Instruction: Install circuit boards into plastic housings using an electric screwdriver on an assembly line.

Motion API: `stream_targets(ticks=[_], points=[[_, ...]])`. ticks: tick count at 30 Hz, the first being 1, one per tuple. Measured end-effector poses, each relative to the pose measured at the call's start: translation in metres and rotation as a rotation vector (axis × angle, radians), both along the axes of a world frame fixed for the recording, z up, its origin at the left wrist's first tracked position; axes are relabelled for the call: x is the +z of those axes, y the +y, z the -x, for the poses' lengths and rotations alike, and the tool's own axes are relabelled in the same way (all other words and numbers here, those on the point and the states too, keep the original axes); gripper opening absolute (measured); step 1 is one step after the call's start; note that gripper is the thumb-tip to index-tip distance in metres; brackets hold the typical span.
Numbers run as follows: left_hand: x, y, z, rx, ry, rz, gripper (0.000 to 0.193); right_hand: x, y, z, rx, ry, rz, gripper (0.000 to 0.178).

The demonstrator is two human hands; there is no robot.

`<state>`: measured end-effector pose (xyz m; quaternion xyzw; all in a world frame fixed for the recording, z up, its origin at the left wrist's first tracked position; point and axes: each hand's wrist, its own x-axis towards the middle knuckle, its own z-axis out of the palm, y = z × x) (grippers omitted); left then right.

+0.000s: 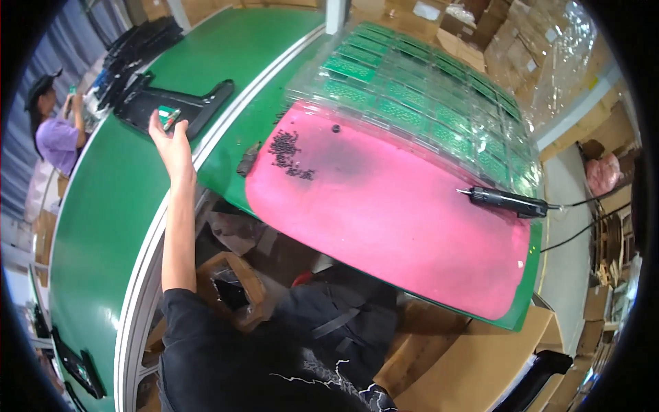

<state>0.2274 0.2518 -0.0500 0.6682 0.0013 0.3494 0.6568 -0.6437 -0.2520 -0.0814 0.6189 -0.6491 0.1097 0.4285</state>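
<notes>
My left arm stretches out over the green conveyor belt [103, 206] at the left. In my left hand [173, 143] a small green circuit board [169, 115] shows between the thumb and fingers, which are closed on it. Just beneath and beyond the hand, a black plastic housing [199, 108] with a bent arm lies on the belt. Whether the board touches the housing, I cannot tell. My right hand is out of the picture. On the pink mat [391, 213] lie a pile of small black screws [285, 151] and a black electric screwdriver [504, 202].
Stacked clear trays [425, 103] of green circuit boards stand along the mat's far side. More black housings [82, 364] lie on the belt. A person in purple [58, 141] works across it. An open cardboard box [480, 364] stands at the lower right.
</notes>
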Motion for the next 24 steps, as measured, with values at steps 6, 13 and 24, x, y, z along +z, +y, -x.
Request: stream_targets(ticks=[6, 13, 24], points=[[0.035, -0.097, 0.03, -0.593, -0.003, -0.301, 0.019, 0.165, -0.029, 0.001, 0.181, -0.717, -0.141, 0.035], [0.066, -0.191, 0.099, -1.311, -0.267, -0.77, 0.013, 0.241, -0.02, -0.107, 0.585, -1.466, -0.592, 0.048], [0.05, -0.258, 0.083, -1.692, 0.093, -1.079, 0.051, 0.096, 0.104, -0.403, 0.64, -1.472, -1.907, 0.017]])
